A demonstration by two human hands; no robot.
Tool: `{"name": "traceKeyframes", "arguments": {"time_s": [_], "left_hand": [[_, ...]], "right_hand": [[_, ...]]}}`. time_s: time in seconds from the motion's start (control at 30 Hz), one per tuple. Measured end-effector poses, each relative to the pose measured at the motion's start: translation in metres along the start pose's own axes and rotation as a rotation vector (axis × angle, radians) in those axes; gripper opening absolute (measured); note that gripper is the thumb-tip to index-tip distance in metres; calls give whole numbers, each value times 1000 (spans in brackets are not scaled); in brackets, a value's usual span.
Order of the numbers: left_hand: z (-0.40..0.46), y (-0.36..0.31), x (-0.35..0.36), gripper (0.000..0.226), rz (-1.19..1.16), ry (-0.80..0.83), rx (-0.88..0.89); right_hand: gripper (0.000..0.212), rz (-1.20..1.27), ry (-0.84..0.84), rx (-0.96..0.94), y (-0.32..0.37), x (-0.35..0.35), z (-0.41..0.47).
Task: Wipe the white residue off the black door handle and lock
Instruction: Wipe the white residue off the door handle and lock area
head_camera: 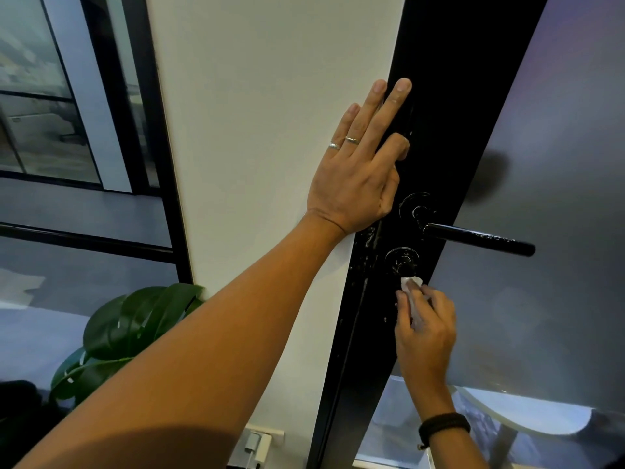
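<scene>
A white wall (257, 137) stands left of the black door frame, with a leafy green plant (135, 330) low beside it, a wall socket (260, 445) near the bottom, and glass partitions (50, 123) further left.
</scene>
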State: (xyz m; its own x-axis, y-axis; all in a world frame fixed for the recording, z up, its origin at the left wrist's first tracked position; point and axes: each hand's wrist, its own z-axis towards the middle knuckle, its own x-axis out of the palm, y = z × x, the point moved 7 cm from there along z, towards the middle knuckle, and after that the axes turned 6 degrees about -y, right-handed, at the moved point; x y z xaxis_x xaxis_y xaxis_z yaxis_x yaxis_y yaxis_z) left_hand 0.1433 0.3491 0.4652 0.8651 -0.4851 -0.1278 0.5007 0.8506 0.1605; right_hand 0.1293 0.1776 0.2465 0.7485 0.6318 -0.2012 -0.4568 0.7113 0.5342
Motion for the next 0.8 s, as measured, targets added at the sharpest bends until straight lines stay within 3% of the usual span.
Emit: {"name": "traceKeyframes", "arguments": {"time_s": [0.1,0.3,0.43,0.57,0.67,0.8], "left_hand": [[1,0,0,15,5,-2,-2],[1,1,-1,16,13,6,-11],[0,1,1,16,7,-2,-9],[0,2,0,15,15,-11,-7],[-2,1,0,16,17,1,0],[-1,1,-1,15,7,-4,10]], "right_hand": [[26,119,48,38,7,9,1],[21,135,-41,108,-7,-7,11],[18,154,14,92,-2,1,10],[15,268,-98,200,-8,-14,11],[10,330,-115,154,19,-13,6],[5,494,-230,454,25,7,6]]}}
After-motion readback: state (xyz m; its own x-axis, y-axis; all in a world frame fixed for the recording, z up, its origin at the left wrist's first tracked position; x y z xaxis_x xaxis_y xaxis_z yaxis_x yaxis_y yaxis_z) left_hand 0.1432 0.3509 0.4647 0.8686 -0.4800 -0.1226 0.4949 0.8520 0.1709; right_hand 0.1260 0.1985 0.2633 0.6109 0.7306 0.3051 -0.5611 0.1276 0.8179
